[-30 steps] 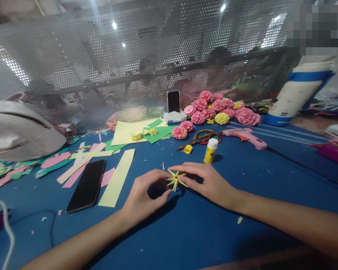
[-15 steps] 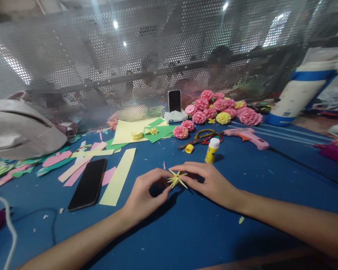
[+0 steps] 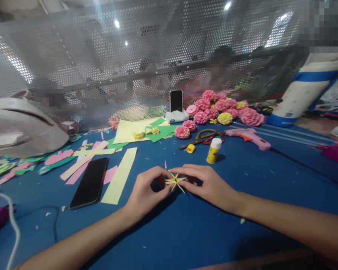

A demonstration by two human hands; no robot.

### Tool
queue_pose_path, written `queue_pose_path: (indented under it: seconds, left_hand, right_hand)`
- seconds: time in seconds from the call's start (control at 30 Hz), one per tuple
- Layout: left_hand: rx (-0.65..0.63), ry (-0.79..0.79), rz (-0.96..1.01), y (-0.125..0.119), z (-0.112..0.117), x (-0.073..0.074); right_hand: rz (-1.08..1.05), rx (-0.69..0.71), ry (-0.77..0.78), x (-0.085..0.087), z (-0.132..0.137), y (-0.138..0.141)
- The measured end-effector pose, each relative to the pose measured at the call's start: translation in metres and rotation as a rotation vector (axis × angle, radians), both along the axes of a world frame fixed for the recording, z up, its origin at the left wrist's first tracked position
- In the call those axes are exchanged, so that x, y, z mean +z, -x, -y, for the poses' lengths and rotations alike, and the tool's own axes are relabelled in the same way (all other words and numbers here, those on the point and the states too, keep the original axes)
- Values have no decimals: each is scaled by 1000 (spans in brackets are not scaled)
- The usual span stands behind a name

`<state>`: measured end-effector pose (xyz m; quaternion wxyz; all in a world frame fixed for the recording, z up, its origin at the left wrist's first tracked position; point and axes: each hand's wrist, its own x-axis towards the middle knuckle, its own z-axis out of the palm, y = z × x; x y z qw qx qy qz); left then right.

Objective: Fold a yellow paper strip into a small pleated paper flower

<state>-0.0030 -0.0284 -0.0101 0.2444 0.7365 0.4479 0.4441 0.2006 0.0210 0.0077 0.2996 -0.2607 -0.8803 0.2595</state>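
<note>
A small yellow paper star [image 3: 175, 180] with thin folded points is held between my two hands, just above the blue table [image 3: 169, 236]. My left hand [image 3: 148, 187] pinches its left points between thumb and fingers. From the other side, my right hand [image 3: 211, 183] grips the right points with its fingertips. Beyond the right hand stands a yellow glue stick [image 3: 213, 151] with a white end, its yellow cap [image 3: 190, 149] lying apart to the left. A pale yellow paper strip [image 3: 119, 176] lies left of my left hand.
A black phone [image 3: 89, 182] and paper scraps lie left. Scissors [image 3: 198, 138], a pink glue gun [image 3: 249, 138] with its cord, and several pink paper flowers [image 3: 202, 107] are farther back. A white bag [image 3: 25, 127] stands left, a bottle [image 3: 307, 93] right, before a perforated metal screen [image 3: 107, 67].
The star has turned a little in my fingertips, so its points spread at a different angle. My right hand has shifted slightly; both hands still hold it. The view has moved slightly.
</note>
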Motion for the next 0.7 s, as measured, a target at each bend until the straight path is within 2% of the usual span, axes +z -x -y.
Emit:
queue_pose_path:
  seconds: [0.33,0.57,0.7]
  left_hand:
    - [-13,-67,45,4,2,6]
    - [-15,-78,52,6,3,5]
    - [-18,-94,43,5,3,5]
  right_hand:
    - [-24,-32,60,2,-1,-8]
    - [-40,45,-36,4,-5,-14]
    - [-33,50,-37,2,-6,-13]
